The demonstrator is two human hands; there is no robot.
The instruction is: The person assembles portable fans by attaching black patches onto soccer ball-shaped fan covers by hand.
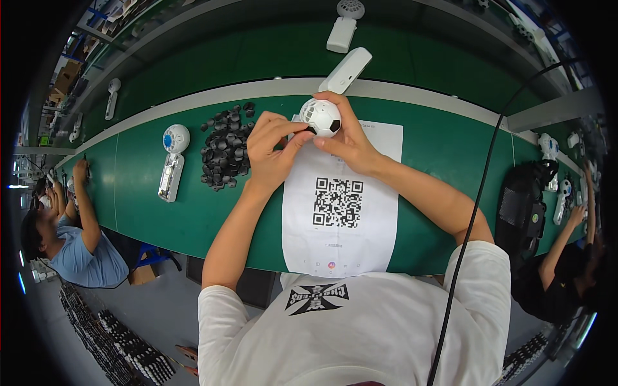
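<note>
In front of me, a white ball-shaped fan head (318,114) with black patches and a slotted grille is held up over the paper sheet. My right hand (347,132) is closed around its right side, fingers over the top and thumb below. My left hand (275,143) pinches a small black piece (311,130) against the ball's lower left. A white handle (346,69) extends just beyond the ball; my right fingers hide whether the two are joined. To the left of my left hand lies a heap of black plastic pieces (225,149).
A printed sheet (302,238) with a square code lies on the green table (257,241). Left stands a fan with a blue centre (174,147); another fan (342,32) lies beyond the ledge. A black cable (479,193) hangs at right, near a black bag (518,206). People work on both sides.
</note>
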